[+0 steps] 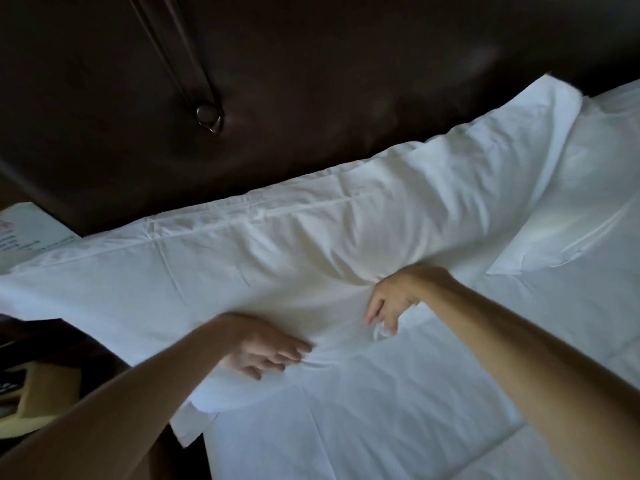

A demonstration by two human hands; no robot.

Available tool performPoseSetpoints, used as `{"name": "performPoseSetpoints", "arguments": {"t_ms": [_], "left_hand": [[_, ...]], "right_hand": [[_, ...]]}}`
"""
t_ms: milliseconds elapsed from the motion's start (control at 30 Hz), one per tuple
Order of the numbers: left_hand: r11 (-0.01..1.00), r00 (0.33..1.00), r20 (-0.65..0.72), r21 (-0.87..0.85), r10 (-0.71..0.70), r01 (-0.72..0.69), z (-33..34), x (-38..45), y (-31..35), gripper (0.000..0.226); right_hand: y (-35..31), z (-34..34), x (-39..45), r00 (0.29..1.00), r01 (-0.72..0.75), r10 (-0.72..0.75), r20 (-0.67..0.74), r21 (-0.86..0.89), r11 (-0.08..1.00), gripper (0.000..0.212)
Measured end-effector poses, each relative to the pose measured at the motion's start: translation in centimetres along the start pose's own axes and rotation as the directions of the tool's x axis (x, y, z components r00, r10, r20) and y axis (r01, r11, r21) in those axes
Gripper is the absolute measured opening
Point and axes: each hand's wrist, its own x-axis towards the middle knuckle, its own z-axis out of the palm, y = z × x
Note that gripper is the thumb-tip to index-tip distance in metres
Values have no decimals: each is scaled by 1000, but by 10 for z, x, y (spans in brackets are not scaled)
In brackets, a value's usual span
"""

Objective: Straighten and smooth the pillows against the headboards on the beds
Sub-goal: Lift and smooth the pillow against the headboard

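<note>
Your left hand (266,351) lies flat with the fingers spread and extended, palm down on the near edge of the long white pillow (277,258), grasping nothing. Your right hand (391,301) is at the same near edge, a little further along, with the fingers curled downward into the fabric where the pillowcase bunches into small folds; whether it actually pinches the cloth or only presses on it you cannot tell from this view.

The pillow stretches across the head of the bed, its far long side lying against the dark brown padded headboard (311,98), which carries one tufted button (209,117). The pillowcase shows creases and a seam line running along its length, and its loose open end hangs over the left side of the mattress.

A second white pillow (581,209) lies to the right, overlapping the end of the first. The white bed sheet (398,427) below your hands is wrinkled. At the left edge, beside the headboard, a printed card (31,230) sits partly in view, its text too blurred to read.
</note>
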Motion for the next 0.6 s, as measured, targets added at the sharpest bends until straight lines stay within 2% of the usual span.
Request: {"name": "performPoseSetpoints", "arguments": {"t_ms": [67,167,233,300,333,400,467,600], "left_hand": [[1000,999,-34,-16,-26,25,-1,-5,-10,50],[997,970,-232,-2,-72,74,15,-4,-19,39],[967,928,-369,214,-54,141,34,-3,-15,42],[917,904,-424,335,-59,217,53,4,-5,45],[933,912,-403,295,-72,204,60,11,1,43],[990,931,-366,132,2,50,68,25,15,36],[996,916,-391,45,88,-76,68,37,32,36],[998,945,-323,29,60,-53,44,49,20,55]], "right_hand": [[26,1,-5,995,-91,91,-42,0,996,56],[57,24,-8,967,-210,208,-146,2,978,56],[60,39,-9,967,-199,195,-165,-8,980,58],[39,47,-11,986,-139,134,-101,-45,989,57],[23,51,-8,993,-100,96,-71,-52,994,56],[-9,57,2,998,-61,61,-12,-77,995,56],[-23,57,23,993,-107,105,-60,-32,994,55],[-13,46,35,989,-136,134,-54,-25,990,56]]}}
